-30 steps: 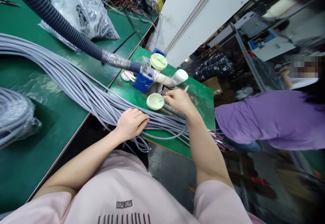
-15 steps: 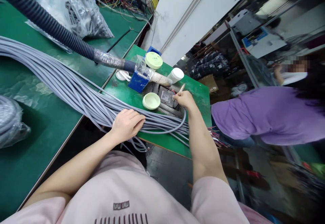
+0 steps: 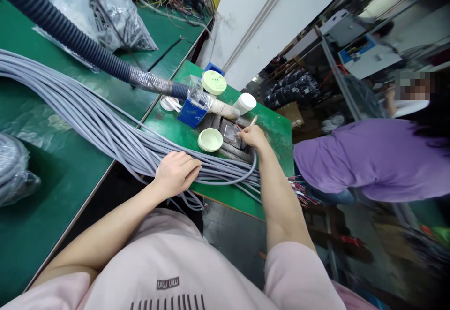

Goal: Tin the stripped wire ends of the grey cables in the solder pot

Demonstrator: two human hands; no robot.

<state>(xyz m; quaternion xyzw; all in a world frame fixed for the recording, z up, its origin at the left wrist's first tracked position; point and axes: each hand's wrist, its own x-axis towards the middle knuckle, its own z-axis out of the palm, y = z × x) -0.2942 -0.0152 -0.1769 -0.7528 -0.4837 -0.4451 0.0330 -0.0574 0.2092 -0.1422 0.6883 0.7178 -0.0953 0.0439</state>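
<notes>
My right hand (image 3: 253, 137) pinches the stripped end of one grey cable, its thin coloured wires (image 3: 239, 128) poking out at the fingertips. Those wire tips are over or touching a small dark metal pot with a shiny square top (image 3: 230, 133); I cannot tell which. From my right hand the held cable (image 3: 253, 162) curves down into the bundle. My left hand (image 3: 177, 171) is closed over the thick bundle of grey cables (image 3: 116, 134), its fingers together and their tips partly hidden. Beside the pot sits an open pale green round tub (image 3: 210, 139).
A ribbed hose (image 3: 101, 64) ends at the pot, by a blue box (image 3: 192, 113). Behind are a green lid (image 3: 214, 82) and a white jar (image 3: 245, 103). Bagged parts (image 3: 105, 17) lie at upper left. A person in a purple shirt (image 3: 365, 157) is close on the right.
My right hand has shifted very slightly left with the wire ends. My left hand stays on the bundle. The view has moved a little.
</notes>
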